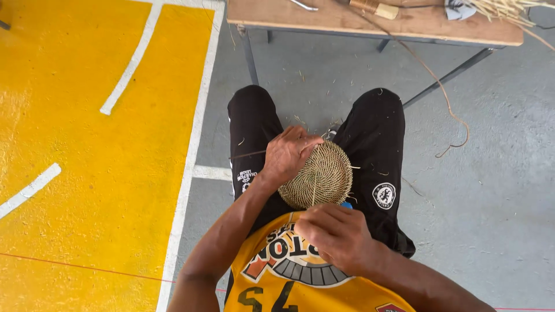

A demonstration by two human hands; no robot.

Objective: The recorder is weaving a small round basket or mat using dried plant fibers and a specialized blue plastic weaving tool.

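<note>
A round, coiled woven disc [321, 176] of pale straw rests on my lap between my knees. My left hand [289, 153] grips its left edge, fingers curled over the rim. My right hand [335, 234] is closed just below the disc, near my chest, pinching a thin straw strand [314, 193] that runs up across the disc's face. I sit in black shorts and a yellow jersey.
A wooden table [376, 26] on metal legs stands ahead, bearing a bundle of straw [509, 8], a cloth and a tool handle. A long fibre [445, 98] trails from it down to the grey floor. Yellow painted floor [87, 144] with white lines lies left.
</note>
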